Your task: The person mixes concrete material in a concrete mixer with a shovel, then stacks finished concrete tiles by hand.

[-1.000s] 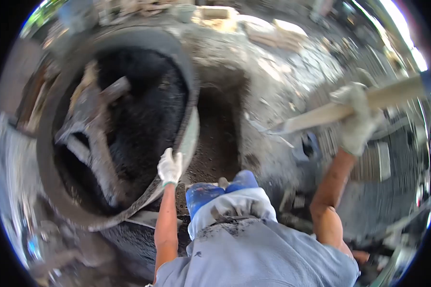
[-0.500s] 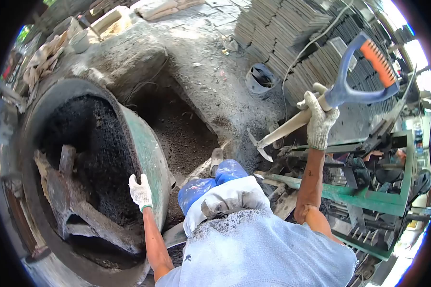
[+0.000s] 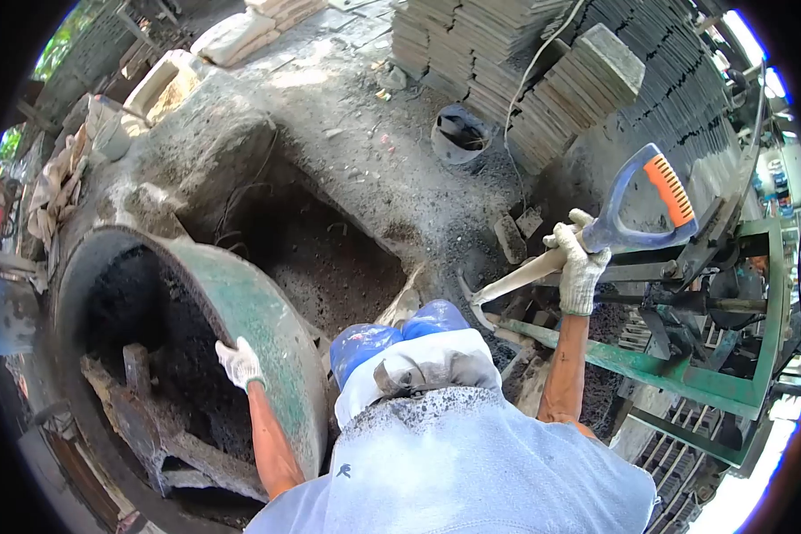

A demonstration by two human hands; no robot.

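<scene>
My left hand [image 3: 238, 363], in a white work glove, grips the rim of a big green mixer drum [image 3: 249, 307] that holds dark wet mix and metal paddles [image 3: 142, 418]. My right hand [image 3: 578, 262], also gloved, is closed around the pale shaft of a shovel [image 3: 529, 274] just below its blue D-handle with an orange grip [image 3: 650, 209]. The shaft slants down to the left, and the blade is hidden behind my knees. My blue boots [image 3: 392, 334] stand between the drum and a pit.
A dark pit [image 3: 316, 254] opens in the concrete mound ahead. Stacks of grey blocks [image 3: 552, 80] fill the far right, with a dark bucket [image 3: 458, 138] before them. A green steel machine frame [image 3: 685, 356] stands close on the right. Sacks [image 3: 231, 36] lie far left.
My view has swung further right and down. The drum has shifted to the lower left with my left hand still on its rim. The shovel handle has dropped lower in my right hand.
</scene>
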